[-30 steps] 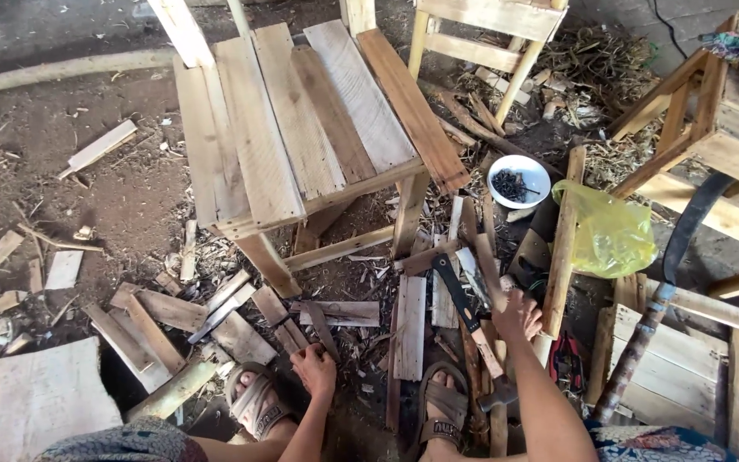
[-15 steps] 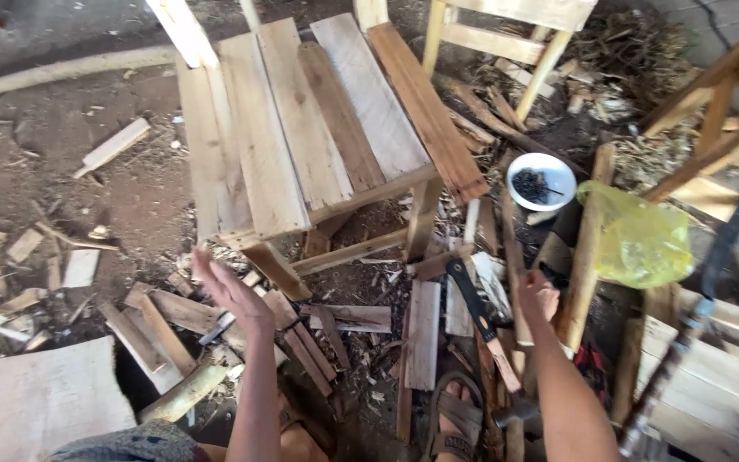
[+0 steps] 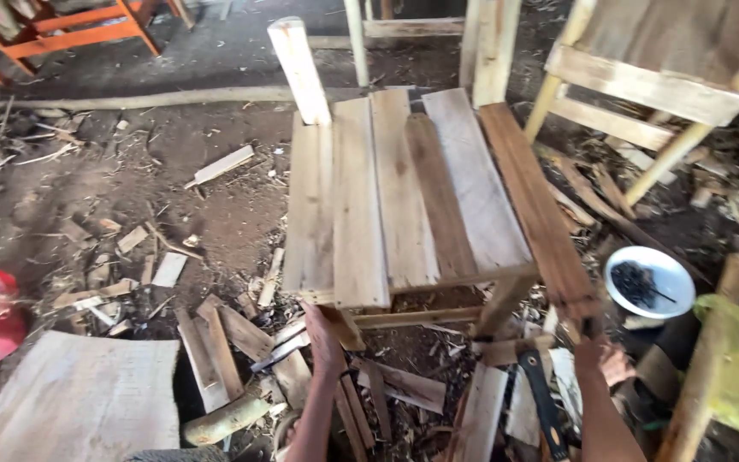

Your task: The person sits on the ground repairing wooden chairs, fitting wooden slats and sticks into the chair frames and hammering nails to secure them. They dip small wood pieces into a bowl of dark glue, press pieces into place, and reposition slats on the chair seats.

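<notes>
Wooden chair frame [image 3: 412, 197] stands on the littered floor [image 3: 173, 188], left hand [image 3: 325, 329] with fingers clasped on its front-left corner, right hand [image 3: 605, 359] by the front-right leg, grip unclear, beside a hammer [image 3: 540, 398].

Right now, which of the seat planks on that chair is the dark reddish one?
The outermost plank on the right edge of the chair seat, by the right hand. It is reddish brown and overhangs the front; the others are paler.
</notes>
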